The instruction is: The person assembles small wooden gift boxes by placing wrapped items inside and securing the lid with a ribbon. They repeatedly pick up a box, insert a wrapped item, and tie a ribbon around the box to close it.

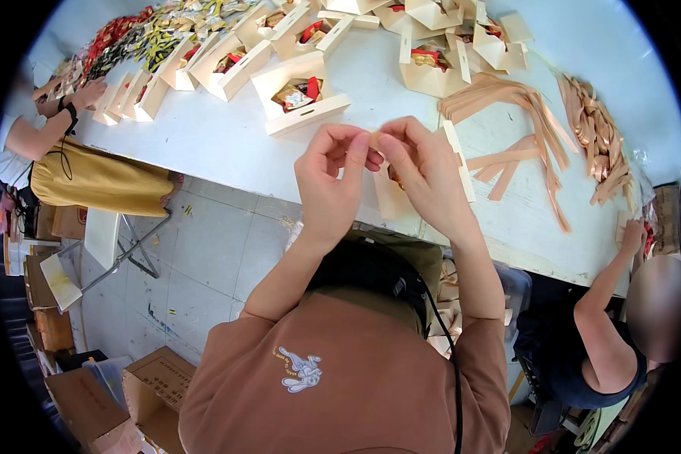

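Note:
Both my hands are raised together over the table's front edge, their fingertips pinched and meeting. My left hand (331, 178) is closed, thumb against the curled fingers. My right hand (422, 168) is closed too, and between the two sets of fingertips is a small tan strip (374, 139), coloured like the ribbons nearby; its ends are hidden. Under and behind my right hand stands a cream card box (459, 160), mostly covered by that hand. Just beyond my left hand, an open cream box (307, 112) holds red, gold and white wrapped pieces (298, 94).
Tan ribbons (507, 92) lie right of my hands, with a thicker bundle (594, 125) farther right. More filled boxes (231, 66) line the far side. One person's hand (91, 92) is at the left boxes; another person's arm (604, 284) reaches in at right. A folding stool (102, 238) stands left.

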Motion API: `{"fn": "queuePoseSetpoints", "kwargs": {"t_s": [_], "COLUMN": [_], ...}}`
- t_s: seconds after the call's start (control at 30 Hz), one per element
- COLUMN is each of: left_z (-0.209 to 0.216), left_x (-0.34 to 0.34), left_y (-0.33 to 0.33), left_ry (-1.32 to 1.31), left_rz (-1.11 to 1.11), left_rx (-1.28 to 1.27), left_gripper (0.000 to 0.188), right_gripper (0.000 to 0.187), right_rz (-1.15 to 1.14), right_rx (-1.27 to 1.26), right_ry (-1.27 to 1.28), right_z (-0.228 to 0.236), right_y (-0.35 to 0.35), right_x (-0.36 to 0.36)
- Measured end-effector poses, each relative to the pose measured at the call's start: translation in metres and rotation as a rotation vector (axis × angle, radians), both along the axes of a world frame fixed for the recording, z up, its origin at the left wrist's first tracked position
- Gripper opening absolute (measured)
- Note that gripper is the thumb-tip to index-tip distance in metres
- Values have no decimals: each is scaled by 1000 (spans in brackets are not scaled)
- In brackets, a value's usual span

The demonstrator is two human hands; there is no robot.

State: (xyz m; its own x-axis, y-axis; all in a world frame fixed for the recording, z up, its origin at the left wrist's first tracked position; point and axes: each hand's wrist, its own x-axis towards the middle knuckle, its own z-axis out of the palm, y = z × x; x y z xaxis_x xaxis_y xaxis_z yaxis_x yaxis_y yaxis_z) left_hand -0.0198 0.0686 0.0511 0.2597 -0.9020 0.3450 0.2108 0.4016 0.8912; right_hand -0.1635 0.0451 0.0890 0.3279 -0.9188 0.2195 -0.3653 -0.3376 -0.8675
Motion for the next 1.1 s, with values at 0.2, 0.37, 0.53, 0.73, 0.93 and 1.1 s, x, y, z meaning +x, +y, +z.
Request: {"fn": "queuePoseSetpoints", "kwargs": {"t_s": [0.2,0.37,0.53,0.73,0.93,1.1], "left_z": [-24,-36,-37,-36,-42,-47], "left_x": [3,-1,-4,-5,12,21], "left_y": [12,9,7,7,6,1], "left_ry": [-562,-537,-539,-555,-142,-458], "left_rz": [81,-93,-92,-99,-301,-10], "left_rx": [39,226,212,199,360,317], "left_gripper": [30,41,43,46,50,31], "right_gripper": [19,17,17,17,17,30], "right_rz": [-131,-140,-124,-118,-111,-267], "right_rx": [-21,-145,-149,-124,-246,-478], "right_ry": [21,206,277,267,325,504], "right_z": [-14,-24,-32,-36,-45,-40], "right_y": [-9,-3,-4,-5,-5,4], "right_x": [-14,-15,-15,-9,-8,-9]}}
